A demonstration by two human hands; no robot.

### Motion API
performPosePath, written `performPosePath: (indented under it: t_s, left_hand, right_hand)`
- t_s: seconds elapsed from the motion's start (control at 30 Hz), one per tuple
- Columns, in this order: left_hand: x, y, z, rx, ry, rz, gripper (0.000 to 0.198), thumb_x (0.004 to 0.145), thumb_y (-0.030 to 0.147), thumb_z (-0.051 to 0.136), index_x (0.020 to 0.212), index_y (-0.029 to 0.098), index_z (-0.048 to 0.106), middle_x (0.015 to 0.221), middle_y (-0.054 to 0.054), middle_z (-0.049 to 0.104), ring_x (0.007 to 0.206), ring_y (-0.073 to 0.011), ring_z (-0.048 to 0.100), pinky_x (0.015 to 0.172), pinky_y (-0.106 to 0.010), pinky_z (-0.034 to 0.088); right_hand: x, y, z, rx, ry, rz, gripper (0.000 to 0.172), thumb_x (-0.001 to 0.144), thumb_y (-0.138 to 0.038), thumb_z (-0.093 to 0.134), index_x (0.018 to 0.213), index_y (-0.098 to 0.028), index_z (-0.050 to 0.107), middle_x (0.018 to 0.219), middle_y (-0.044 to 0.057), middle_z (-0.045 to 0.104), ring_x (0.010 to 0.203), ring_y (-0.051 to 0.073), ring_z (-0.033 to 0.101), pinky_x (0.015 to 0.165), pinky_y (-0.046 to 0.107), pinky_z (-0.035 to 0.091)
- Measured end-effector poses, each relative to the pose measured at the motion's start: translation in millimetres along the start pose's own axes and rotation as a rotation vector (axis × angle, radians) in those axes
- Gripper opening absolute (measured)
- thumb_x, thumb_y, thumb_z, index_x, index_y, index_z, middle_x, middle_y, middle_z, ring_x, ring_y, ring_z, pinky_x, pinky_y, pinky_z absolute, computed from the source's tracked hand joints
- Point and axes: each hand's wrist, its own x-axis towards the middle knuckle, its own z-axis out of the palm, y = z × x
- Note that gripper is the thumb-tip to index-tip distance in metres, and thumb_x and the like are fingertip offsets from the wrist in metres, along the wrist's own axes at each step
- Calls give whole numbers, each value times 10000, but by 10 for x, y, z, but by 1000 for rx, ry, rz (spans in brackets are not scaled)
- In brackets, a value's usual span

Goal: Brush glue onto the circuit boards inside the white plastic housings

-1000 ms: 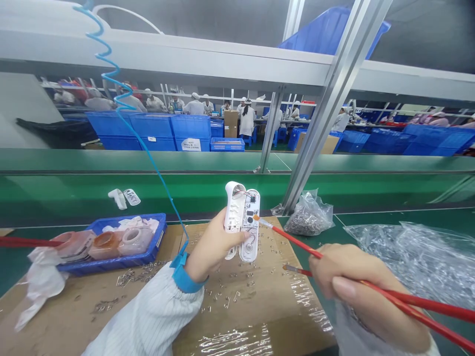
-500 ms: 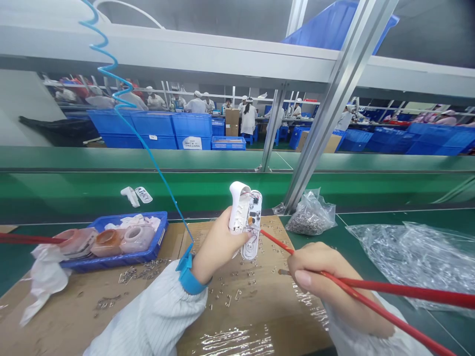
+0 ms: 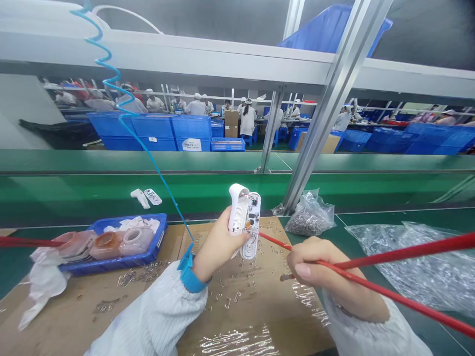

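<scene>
My left hand grips a white plastic device housing, open side up, with a small circuit board and wires inside. My right hand holds two red-handled brushes. The tip of one brush reaches the housing's inner face, with orange paste on it. The other brush's metal tip points left, touching nothing. A blue wrist strap circles my left wrist. Beneath both hands lies a cardboard sheet scattered with small metal clips.
A blue tray holds translucent containers and white wrap. A plastic bag of metal parts and a clear plastic sheet lie right. White parts rest on a green conveyor belt. A blue coiled cord hangs down.
My right hand has shifted left, and the brush handles have swung upward at the right. The white parts on the belt have moved right. The housing has turned slightly in my left hand.
</scene>
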Motion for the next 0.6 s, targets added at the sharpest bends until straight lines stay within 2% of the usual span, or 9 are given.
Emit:
performPosePath:
  t_s: [0.1, 0.27, 0.47, 0.53, 0.6]
  left_hand:
    - [17, -36, -14, -1, -16, 0, 586, 703, 163, 701, 1240, 198, 467, 1187, -92, 628, 1056, -259, 599, 911, -425, 460]
    - [26, -26, -21, -114, -50, -41, 577, 679, 145, 720, 1206, 181, 487, 1152, -99, 643, 1022, -250, 612, 886, -411, 474]
    - [41, 16, 0, -376, -48, -130, 541, 624, 97, 740, 1117, 177, 534, 1048, -67, 666, 903, -201, 634, 808, -351, 498]
    - [54, 24, 3, -415, -35, -164, 537, 609, 86, 745, 1099, 168, 539, 1010, -58, 668, 854, -182, 633, 783, -333, 505]
    - [71, 24, -4, -437, -29, -185, 524, 611, 82, 742, 1088, 160, 540, 980, -56, 668, 818, -172, 632, 756, -322, 512]
  right_hand:
    - [-1, 12, -38, 91, 29, 6, 396, 882, -343, 497, 550, -163, 379, 490, -33, 321, 471, 66, 304, 465, 247, 208]
    - [-66, -65, -68, 189, 132, -79, 389, 873, -347, 498, 553, -165, 369, 482, -28, 302, 456, 72, 286, 449, 255, 194]
    - [-221, -271, -162, 220, 362, -265, 305, 866, -344, 470, 605, -187, 450, 453, -24, 323, 420, 102, 333, 434, 279, 289]
    - [-283, -261, -217, 192, 455, -343, 296, 873, -341, 468, 615, -196, 467, 435, -31, 317, 384, 107, 329, 442, 322, 321]
    - [-345, -215, -271, 193, 603, -432, 306, 902, -329, 429, 622, -209, 466, 423, -46, 278, 341, 103, 288, 434, 357, 306]
